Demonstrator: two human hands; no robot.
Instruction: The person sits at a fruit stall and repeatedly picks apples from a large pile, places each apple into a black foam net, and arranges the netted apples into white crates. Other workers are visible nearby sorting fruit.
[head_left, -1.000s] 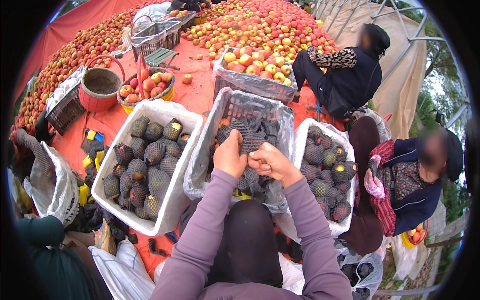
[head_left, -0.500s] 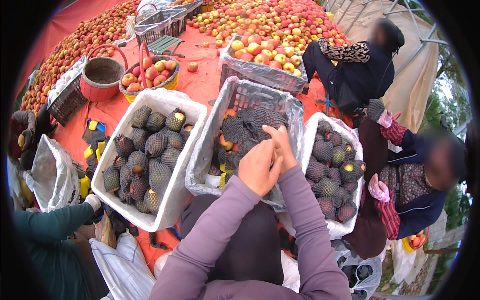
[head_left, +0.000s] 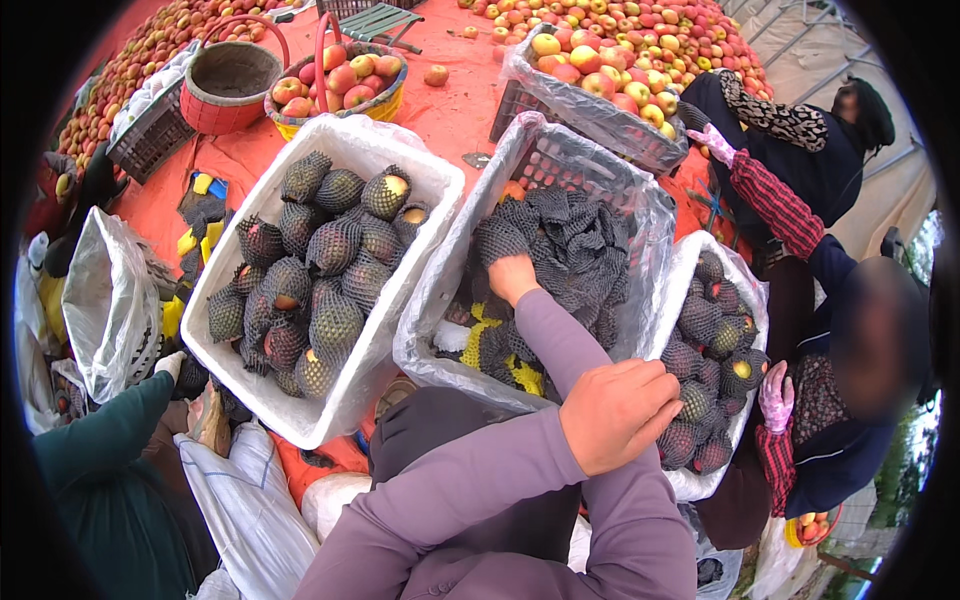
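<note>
My right hand [head_left: 513, 277] reaches into the plastic-lined crate [head_left: 432, 300] in the middle. A black foam net sleeve [head_left: 500, 238] covers its fingers, so their grip is hidden. Loose black foam nets [head_left: 580, 240] are heaped beside it, with part of an apple [head_left: 513, 190] showing behind. My left forearm crosses over the right one. My left hand [head_left: 622, 415] is curled closed above the crate's near right corner; whatever its fingers may hold is out of sight.
White foam boxes [head_left: 313, 437] [head_left: 695, 487] of netted apples flank the crate. Beyond are a basket of apples [head_left: 335, 88], an empty red bucket [head_left: 215, 115] and a crate of bare apples [head_left: 600, 75]. A person in pink gloves [head_left: 776, 395] sits at right; a green sleeve [head_left: 110, 430] is at left.
My hands have parted from above the middle crate. The right, now inside a black foam net, has gone down into the crate; the left has drawn back toward me. The view has shifted.
</note>
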